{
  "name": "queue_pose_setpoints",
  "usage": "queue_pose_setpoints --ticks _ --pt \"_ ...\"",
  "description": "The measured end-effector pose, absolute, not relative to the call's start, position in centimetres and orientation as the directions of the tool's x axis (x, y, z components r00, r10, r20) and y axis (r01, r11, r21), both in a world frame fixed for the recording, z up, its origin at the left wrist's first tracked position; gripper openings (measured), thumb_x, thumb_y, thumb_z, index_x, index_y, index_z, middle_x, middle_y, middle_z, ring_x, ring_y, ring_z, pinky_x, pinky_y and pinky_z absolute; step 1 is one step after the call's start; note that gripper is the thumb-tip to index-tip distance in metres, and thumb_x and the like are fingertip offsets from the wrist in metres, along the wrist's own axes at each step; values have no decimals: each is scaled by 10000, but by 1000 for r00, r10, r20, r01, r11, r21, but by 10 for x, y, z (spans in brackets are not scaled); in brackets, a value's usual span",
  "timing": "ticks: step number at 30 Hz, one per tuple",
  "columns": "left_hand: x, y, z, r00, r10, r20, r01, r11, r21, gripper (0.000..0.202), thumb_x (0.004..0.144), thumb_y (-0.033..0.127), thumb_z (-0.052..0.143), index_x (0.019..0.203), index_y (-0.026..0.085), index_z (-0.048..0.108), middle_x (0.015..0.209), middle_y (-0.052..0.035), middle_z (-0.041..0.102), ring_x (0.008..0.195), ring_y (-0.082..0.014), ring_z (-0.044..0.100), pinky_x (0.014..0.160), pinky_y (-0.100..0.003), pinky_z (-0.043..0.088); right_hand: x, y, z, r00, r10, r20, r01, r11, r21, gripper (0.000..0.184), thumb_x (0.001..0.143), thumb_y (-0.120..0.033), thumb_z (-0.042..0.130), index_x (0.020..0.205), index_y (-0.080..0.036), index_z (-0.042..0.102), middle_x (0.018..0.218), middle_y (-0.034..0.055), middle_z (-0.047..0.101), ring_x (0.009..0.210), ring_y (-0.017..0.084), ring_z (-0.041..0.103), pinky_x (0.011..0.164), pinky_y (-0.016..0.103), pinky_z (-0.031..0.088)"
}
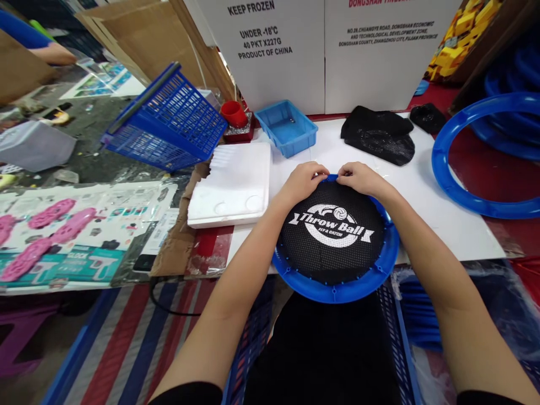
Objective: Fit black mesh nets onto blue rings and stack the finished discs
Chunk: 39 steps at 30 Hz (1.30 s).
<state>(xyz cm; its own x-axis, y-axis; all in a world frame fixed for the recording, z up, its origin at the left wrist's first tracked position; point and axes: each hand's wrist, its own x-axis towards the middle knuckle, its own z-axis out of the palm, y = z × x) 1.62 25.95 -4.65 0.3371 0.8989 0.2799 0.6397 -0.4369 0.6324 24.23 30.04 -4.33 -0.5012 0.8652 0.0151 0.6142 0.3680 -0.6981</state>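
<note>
A blue plastic ring (337,293) rests at the table's near edge, partly over my lap. Black mesh netting (327,261) with a white "Throw Ball" print spans its inside, and small pegs show along the near inner rim. My left hand (304,180) pinches the mesh edge at the far rim, just left of its middle. Close by on the right, my right hand (361,177) is closed on the same edge, thumb and fingers together. A short stretch of blue rim shows between the hands. My fingers hide exactly how the mesh meets the rim there.
Loose black mesh pieces (377,135) lie behind my right hand. Blue rings (447,180) are stacked at the right. A light-blue tray (291,135), white foam block (236,191) and tilted blue basket (172,121) stand left. White cartons (287,79) rise behind.
</note>
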Motion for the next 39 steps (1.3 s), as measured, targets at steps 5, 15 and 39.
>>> queue_pose_setpoints --ticks 5,15,39 --pt "18 250 -44 487 803 343 617 -594 515 245 1035 219 592 1102 231 827 1079 -94 761 1050 -246 686 982 -399 523 243 308 -44 -526 850 -19 604 358 -712 95 828 -258 686 749 -212 711 764 26 724 772 211 628 753 356 488" --pt "18 246 -43 506 815 281 630 -572 525 210 1027 214 597 1080 224 800 1107 -86 737 1035 -230 687 968 -380 535 245 302 -42 -479 877 -30 601 303 -740 52 773 -224 643 736 -216 680 758 23 692 730 199 599 701 352 463" --pt "22 240 -38 533 824 191 706 -558 437 317 1093 257 455 1185 208 754 1158 -90 672 1072 -243 679 1002 -394 547 265 288 -47 -668 701 248 387 612 -689 257 924 -188 620 978 -243 865 1321 93 744 1222 308 700 1173 543 503"
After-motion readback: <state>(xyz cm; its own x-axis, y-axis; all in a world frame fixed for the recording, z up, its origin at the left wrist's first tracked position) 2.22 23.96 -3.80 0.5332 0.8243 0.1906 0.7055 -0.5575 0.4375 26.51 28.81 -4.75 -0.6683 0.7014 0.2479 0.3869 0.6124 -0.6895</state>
